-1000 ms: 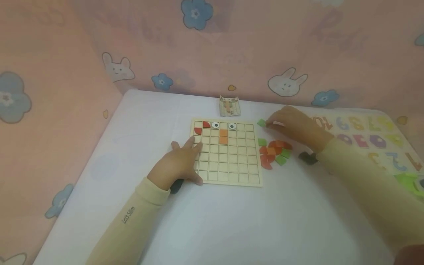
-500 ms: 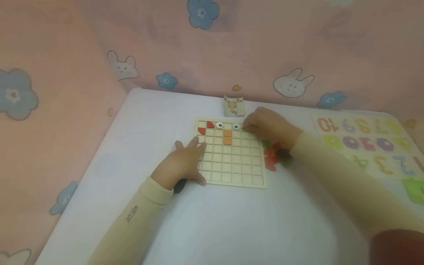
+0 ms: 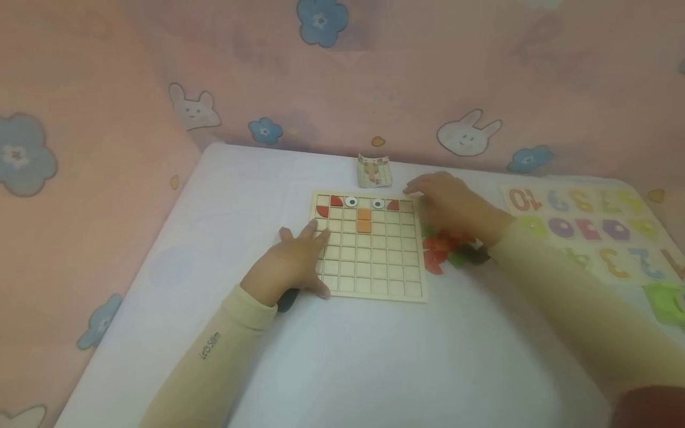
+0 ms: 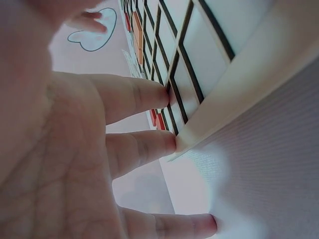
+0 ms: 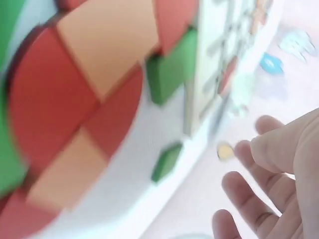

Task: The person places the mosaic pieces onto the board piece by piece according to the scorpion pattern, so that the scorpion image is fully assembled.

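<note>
A wooden grid board lies on the table, holding two eye discs, two orange squares and three red curved pieces, one of them right of the right eye. My left hand rests spread on the board's left edge; the left wrist view shows its fingertips on the frame. Past the board's upper right corner is my right hand, its fingers relaxed and holding nothing in the right wrist view. Beneath it lie red, orange and green pieces, partly hidden, with a lone green piece beside the board.
A small picture card stands behind the board. On the right lies a number and shape puzzle board, with a light green object near its front corner. Behind the table is a pink patterned wall.
My right hand went left to the board's top row and then drew back rightward. A red piece now sits right of the right eye disc. My left hand stays on the board's edge.
</note>
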Tool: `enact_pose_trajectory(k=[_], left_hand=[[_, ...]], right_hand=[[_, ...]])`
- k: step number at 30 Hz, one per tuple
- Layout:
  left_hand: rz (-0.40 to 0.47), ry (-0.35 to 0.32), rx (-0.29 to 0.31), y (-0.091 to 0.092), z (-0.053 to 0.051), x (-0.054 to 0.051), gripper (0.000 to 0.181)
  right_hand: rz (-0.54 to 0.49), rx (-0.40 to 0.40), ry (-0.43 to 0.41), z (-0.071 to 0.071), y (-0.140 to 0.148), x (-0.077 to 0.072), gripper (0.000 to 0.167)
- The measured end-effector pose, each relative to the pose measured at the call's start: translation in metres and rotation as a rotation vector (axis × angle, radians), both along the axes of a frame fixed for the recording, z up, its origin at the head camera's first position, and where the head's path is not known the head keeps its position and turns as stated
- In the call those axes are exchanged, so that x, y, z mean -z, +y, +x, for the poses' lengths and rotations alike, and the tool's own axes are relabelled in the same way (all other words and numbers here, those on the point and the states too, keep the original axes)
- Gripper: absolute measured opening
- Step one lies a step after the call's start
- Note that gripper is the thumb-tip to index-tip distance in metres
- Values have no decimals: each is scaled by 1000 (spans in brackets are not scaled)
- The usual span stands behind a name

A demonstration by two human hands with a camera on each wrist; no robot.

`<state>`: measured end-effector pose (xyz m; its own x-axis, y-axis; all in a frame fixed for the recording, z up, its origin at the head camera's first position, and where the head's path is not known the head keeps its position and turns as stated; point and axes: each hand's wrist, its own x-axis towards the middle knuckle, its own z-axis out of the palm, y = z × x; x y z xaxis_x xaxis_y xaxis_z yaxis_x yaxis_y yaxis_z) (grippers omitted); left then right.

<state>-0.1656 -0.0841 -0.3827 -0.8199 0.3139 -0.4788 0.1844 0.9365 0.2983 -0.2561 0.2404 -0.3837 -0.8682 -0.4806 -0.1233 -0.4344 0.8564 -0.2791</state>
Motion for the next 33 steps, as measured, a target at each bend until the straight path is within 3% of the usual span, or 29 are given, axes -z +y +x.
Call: enact_pose_trajectory(k=[4, 10, 12, 16, 19, 23, 28, 33], left_hand=[[-2, -2, 1, 0, 0, 2, 127], [-9, 3, 7, -3, -1, 2, 127], [-11, 0, 9, -3, -2, 1, 127], [-14, -4, 7, -5, -2, 0, 128], [-13, -2, 5, -5, -3, 0, 128], [-14, -1, 15, -4, -2, 0, 127], [-13, 2, 20, -2, -1, -1, 126], [-21, 7, 28, -1, 0, -1, 126]], right_hand=[[-32, 78, -5, 14, 23, -12, 34], [-11, 148, -46, 40, 57, -8, 30], [-6, 149, -54, 48, 65, -5, 32], [48, 70, -21, 59, 73, 1, 41], [36, 62, -12, 63, 74, 3, 40], [-25, 109, -7, 62, 73, 4, 31], [36, 65, 28, 55, 69, 4, 26], [101, 71, 16, 54, 68, 6, 25]])
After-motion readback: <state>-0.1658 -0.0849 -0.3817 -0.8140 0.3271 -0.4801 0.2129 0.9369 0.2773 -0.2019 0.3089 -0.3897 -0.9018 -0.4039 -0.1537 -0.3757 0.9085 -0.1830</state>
